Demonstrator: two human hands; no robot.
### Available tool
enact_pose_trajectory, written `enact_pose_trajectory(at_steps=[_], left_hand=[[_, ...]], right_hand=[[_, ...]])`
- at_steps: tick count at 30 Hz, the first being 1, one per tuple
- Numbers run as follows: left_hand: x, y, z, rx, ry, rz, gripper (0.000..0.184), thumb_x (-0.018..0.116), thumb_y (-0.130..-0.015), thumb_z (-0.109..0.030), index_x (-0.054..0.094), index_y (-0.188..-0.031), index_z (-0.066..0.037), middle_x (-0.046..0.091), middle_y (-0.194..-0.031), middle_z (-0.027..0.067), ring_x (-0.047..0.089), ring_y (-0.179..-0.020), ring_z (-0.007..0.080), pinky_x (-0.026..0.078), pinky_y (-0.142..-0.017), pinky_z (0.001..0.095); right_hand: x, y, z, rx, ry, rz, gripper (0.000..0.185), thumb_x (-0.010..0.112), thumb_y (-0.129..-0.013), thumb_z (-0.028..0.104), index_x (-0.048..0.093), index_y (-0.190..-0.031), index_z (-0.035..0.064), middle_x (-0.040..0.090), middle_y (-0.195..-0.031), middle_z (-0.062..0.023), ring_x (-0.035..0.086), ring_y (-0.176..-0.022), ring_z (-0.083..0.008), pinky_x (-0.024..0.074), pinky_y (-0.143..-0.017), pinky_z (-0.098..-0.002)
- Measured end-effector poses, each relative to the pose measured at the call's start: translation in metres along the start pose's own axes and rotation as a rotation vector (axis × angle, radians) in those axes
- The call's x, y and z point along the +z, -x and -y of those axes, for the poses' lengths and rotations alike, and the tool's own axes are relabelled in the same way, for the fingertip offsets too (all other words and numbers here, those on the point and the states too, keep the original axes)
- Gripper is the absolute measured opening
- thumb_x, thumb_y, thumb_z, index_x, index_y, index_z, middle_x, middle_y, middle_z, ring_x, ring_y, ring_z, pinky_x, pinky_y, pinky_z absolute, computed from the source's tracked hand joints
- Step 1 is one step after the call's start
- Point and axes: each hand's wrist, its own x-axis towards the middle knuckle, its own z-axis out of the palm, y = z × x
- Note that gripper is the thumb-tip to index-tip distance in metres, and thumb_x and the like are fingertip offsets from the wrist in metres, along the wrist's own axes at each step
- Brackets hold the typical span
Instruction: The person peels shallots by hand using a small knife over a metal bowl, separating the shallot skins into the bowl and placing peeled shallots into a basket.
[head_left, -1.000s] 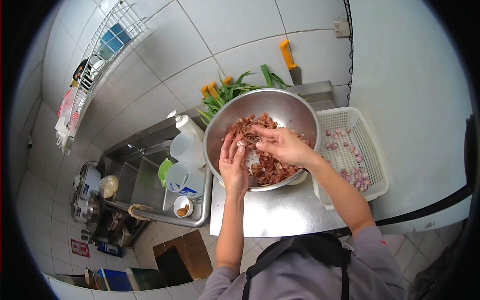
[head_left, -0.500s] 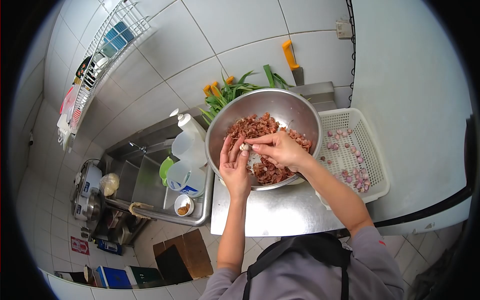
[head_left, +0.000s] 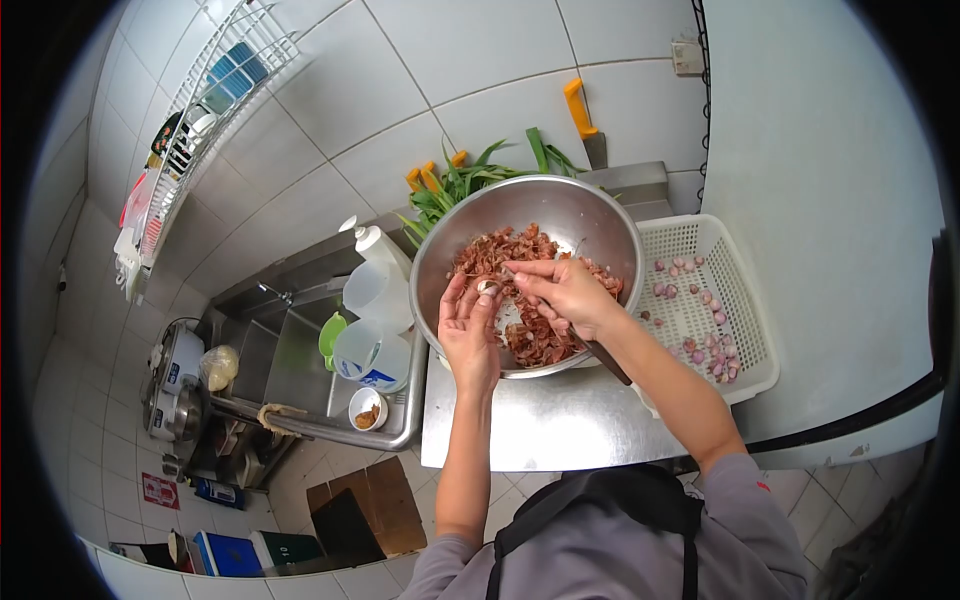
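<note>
Over a big steel bowl [head_left: 610,225], my left hand [head_left: 470,322] pinches a small pale shallot [head_left: 487,288] between thumb and fingertips. My right hand [head_left: 565,297] is close beside it, thumb and index finger near the shallot. A knife [head_left: 610,363] is tucked in the right palm, its dark handle sticking out toward my forearm; its blade is hidden. Reddish-brown papery skins [head_left: 508,250] cover much of the bowl's bottom. To the right, a white perforated basket [head_left: 745,300] holds several pinkish shallots [head_left: 718,358].
Green leaves [head_left: 470,183] and an orange-handled knife [head_left: 578,108] are behind the bowl. Left of it stand a pump bottle [head_left: 380,248], clear plastic containers [head_left: 372,350] and a small white cup [head_left: 368,408] beside the steel sink [head_left: 300,355]. The steel worktop [head_left: 520,430] ends close to my body.
My right fingers have drawn slightly up and off the shallot, and the right hand has turned so that the knife handle shows. The left hand stays nearly in place, still holding the shallot.
</note>
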Motion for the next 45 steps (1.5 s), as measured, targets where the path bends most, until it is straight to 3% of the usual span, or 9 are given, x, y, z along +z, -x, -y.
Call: enact_pose_trajectory(at_steps=[7,20,23,26,31,34,37,43,45], left_hand=[[0.001,0.001,-0.002,0.115,-0.166,0.027,0.047,0.058,-0.078,0.005,0.038,-0.119,0.002,0.052,-0.107,0.0139,0.053,-0.098,0.0180,0.045,-0.085,0.0277],[0.002,0.006,-0.004,0.086,-0.132,0.002,0.042,0.058,-0.078,0.003,0.038,-0.115,0.003,0.054,-0.105,0.0164,0.055,-0.096,0.0179,0.046,-0.084,0.0277],[-0.001,0.004,-0.004,0.005,-0.027,-0.010,0.038,0.056,-0.080,0.001,0.038,-0.114,0.002,0.055,-0.105,0.0167,0.055,-0.097,0.0195,0.046,-0.085,0.0284],[0.000,0.002,-0.011,-0.114,0.092,-0.030,0.031,0.050,-0.084,0.000,0.039,-0.114,0.002,0.054,-0.105,0.0156,0.055,-0.100,0.0231,0.046,-0.088,0.0292],[-0.005,0.001,-0.010,-0.179,0.219,0.018,0.033,0.046,-0.087,-0.004,0.038,-0.118,0.005,0.053,-0.105,0.0131,0.053,-0.104,0.0223,0.045,-0.090,0.0268],[-0.003,0.001,-0.008,-0.186,0.150,0.025,0.036,0.047,-0.088,-0.008,0.037,-0.120,0.006,0.053,-0.105,0.0122,0.052,-0.105,0.0210,0.044,-0.091,0.0256],[-0.003,0.001,-0.003,-0.218,0.237,0.040,0.036,0.048,-0.088,-0.010,0.038,-0.119,0.005,0.054,-0.104,0.0113,0.054,-0.101,0.0201,0.046,-0.088,0.0256],[-0.003,-0.010,-0.013,-0.156,-0.200,0.023,0.036,0.053,-0.087,-0.014,0.044,-0.117,0.003,0.058,-0.096,0.0080,0.058,-0.089,0.0148,0.049,-0.075,0.0230],[0.002,-0.008,-0.016,-0.121,-0.411,0.105,0.033,0.055,-0.085,-0.015,0.049,-0.112,0.003,0.059,-0.091,0.0079,0.058,-0.084,0.0131,0.048,-0.072,0.0222]], right_hand=[[0.003,0.010,0.014,-0.132,0.453,0.073,0.037,0.056,-0.083,0.014,0.051,-0.118,0.0035,0.056,-0.061,-0.0025,0.047,-0.055,-0.0060,0.0412,-0.056,-0.0223],[0.002,-0.013,-0.024,-0.576,0.515,0.014,0.028,0.056,-0.083,0.012,0.058,-0.111,0.0082,0.062,-0.073,-0.0037,0.047,-0.053,-0.0048,0.0406,-0.049,-0.0212],[0.006,0.004,-0.002,0.020,-0.012,0.070,0.029,0.054,-0.085,0.012,0.056,-0.114,0.0071,0.053,-0.064,-0.0012,0.040,-0.045,-0.0032,0.0314,-0.037,-0.0201],[-0.002,-0.002,-0.001,0.091,0.109,0.006,0.030,0.051,-0.087,0.012,0.053,-0.116,0.0076,0.043,-0.059,0.0020,0.031,-0.041,-0.0010,0.0190,-0.031,-0.0181],[-0.018,-0.011,-0.006,-0.318,0.822,-0.239,0.026,0.054,-0.082,0.013,0.059,-0.104,-0.0003,0.061,-0.073,-0.0146,0.055,-0.060,-0.0269,0.0440,-0.071,-0.0350],[-0.015,-0.009,-0.001,-0.628,0.861,-0.140,0.029,0.056,-0.083,0.015,0.058,-0.109,0.0052,0.061,-0.075,-0.0107,0.056,-0.062,-0.0170,0.0450,-0.063,-0.0310],[0.003,0.011,0.021,-0.241,0.707,-0.083,0.033,0.056,-0.082,0.015,0.055,-0.114,0.0084,0.062,-0.076,-0.0129,0.057,-0.068,-0.0179,0.0452,-0.068,-0.0303],[-0.024,0.006,0.010,-0.335,1.291,-0.301,0.042,0.057,-0.081,0.016,0.049,-0.121,0.0098,0.060,-0.074,-0.0125,0.054,-0.062,-0.0143,0.0442,-0.062,-0.0290],[-0.037,0.007,0.011,-0.267,1.257,-0.413,0.036,0.056,-0.080,0.016,0.053,-0.115,0.0068,0.060,-0.085,-0.0195,0.057,-0.080,-0.0271,0.0440,-0.075,-0.0361]])
